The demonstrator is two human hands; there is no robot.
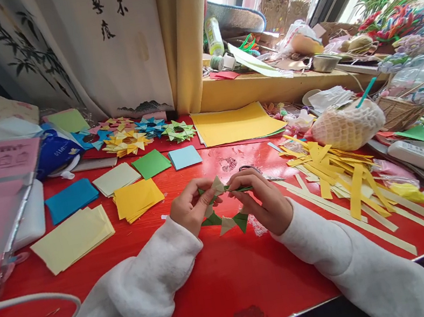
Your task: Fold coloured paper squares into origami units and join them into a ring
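Chain of pointed, folded green-and-cream paper (228,225) curves below my left hand (190,207) and right hand (263,197), both pinching it, between the glossy red table's (224,276) front and back edges. Probably light, crushable; I'd grip layered folds.

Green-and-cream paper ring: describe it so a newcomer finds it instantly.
Start at the red table and go to its middle, where the left hand and right hand nearly meet. The pointed green-and-cream paper ring is between them. Unlike the paper stars lying at the back, it is held in the hands.
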